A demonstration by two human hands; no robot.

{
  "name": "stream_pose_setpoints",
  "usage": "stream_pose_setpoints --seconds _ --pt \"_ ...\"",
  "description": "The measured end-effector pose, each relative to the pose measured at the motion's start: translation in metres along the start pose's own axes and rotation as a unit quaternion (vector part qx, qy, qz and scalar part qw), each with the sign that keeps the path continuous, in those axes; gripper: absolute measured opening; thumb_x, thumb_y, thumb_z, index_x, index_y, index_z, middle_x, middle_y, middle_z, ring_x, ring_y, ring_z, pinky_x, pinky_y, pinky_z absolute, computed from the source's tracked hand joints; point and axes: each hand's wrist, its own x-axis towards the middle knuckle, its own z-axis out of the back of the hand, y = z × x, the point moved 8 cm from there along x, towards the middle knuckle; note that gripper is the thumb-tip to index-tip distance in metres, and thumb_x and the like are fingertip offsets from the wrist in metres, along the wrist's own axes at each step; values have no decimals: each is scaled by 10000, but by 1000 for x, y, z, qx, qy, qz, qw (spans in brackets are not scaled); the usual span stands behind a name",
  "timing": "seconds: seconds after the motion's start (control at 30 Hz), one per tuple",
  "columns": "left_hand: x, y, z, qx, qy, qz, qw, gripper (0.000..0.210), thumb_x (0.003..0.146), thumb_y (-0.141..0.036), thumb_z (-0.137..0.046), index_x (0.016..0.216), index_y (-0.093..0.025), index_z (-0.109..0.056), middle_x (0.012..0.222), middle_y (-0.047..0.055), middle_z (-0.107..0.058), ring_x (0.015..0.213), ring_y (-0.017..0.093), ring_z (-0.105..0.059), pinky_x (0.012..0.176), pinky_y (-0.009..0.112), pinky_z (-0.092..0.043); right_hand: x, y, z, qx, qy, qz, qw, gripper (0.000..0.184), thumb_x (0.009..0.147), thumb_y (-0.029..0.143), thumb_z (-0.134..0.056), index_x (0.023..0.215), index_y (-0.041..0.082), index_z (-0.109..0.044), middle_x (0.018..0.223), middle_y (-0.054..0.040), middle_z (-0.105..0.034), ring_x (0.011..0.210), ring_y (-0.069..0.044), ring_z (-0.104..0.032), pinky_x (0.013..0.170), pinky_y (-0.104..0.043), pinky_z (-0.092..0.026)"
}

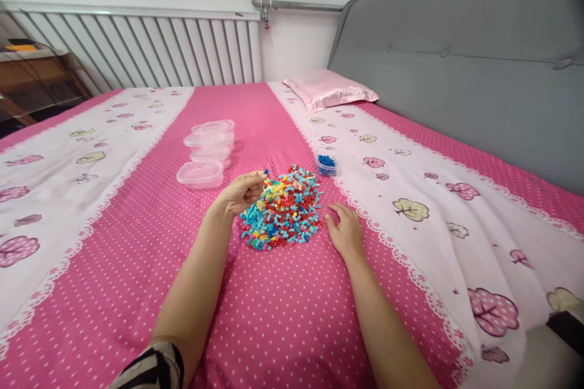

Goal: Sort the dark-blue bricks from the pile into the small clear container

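Observation:
A heap of small plastic building bricks [287, 213], mostly light blue, red and yellow, lies on the pink bedspread. Over the heap's left side, my left hand [244, 191] pinches a small dark blue brick [266, 172] between thumb and fingertips. My right hand [345, 230] rests on the bed just right of the heap, its fingers slightly apart and holding nothing. Beyond it, a small clear tub [327, 171] contains dark blue bricks [326, 161].
Several clear plastic containers [201, 176] stand in a row at the left behind the heap. A pink pillow [326, 90] lies at the far side near the grey headboard [456, 67]. A white radiator [155, 48] lines the wall, and a wooden table [36, 79] stands far left.

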Motion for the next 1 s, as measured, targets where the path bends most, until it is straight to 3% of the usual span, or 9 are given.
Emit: stream_pose_setpoints --seconds 0.17,0.3,0.47,0.57,0.7,0.8,0.87,1.0 --pt "-2 -6 -5 -137 37 7 990 114 803 -129 -477 692 -135 -455 536 -77 -314 353 3 -150 317 126 -92 0 0 0 3 -4 4 1000 348 798 282 -443 1054 128 -621 1111 -112 -610 1055 -242 -489 959 -407 -356" --pt "-6 -9 -7 -213 47 2 976 193 836 -94 -328 805 -97 -518 619 -26 -424 356 6 -189 308 116 -154 0 0 0 4 -1 0 1000 351 796 279 -447 1059 122 -617 1115 -113 -608 1063 -239 -485 960 -403 -356" --pt "-6 -9 -2 -238 35 9 970 256 823 -205 -342 859 -69 -556 704 59 -504 422 41 -305 327 133 -248 0 0 1 4 0 1 1000 351 794 278 -451 1057 118 -619 1109 -113 -610 1057 -239 -486 962 -399 -356" --pt "-5 -4 0 -258 23 47 965 318 821 -320 -382 865 -63 -565 736 100 -517 479 74 -372 340 153 -290 0 0 1 2 1 1 1000 355 795 277 -450 1063 114 -617 1110 -112 -610 1061 -239 -484 964 -394 -355" --pt "-3 6 4 -275 -34 96 956 327 830 -316 -378 872 -49 -563 766 136 -520 557 109 -452 357 161 -335 0 0 0 0 1 2 1000 355 798 282 -447 1062 118 -619 1112 -112 -609 1062 -241 -483 965 -400 -354" --pt "-2 5 5 -245 -75 81 963 259 829 -249 -392 821 -62 -569 714 104 -509 552 98 -465 355 138 -318 0 0 0 2 1 -1 1000 354 795 281 -449 1061 119 -619 1113 -114 -608 1063 -242 -485 962 -404 -355" --pt "-2 3 3 -184 -77 55 978 175 806 -192 -449 784 -80 -582 638 45 -481 476 59 -409 324 114 -231 0 -1 0 6 -1 0 1000 352 793 280 -450 1059 124 -619 1114 -116 -607 1063 -241 -487 957 -408 -358" --pt "-5 -4 -8 45 -52 -8 998 106 721 -201 -626 754 -101 -638 468 -74 -324 362 10 -203 320 133 -114 0 -1 0 9 -2 -2 1000 346 797 288 -450 1056 134 -621 1115 -113 -608 1062 -241 -490 949 -412 -364"
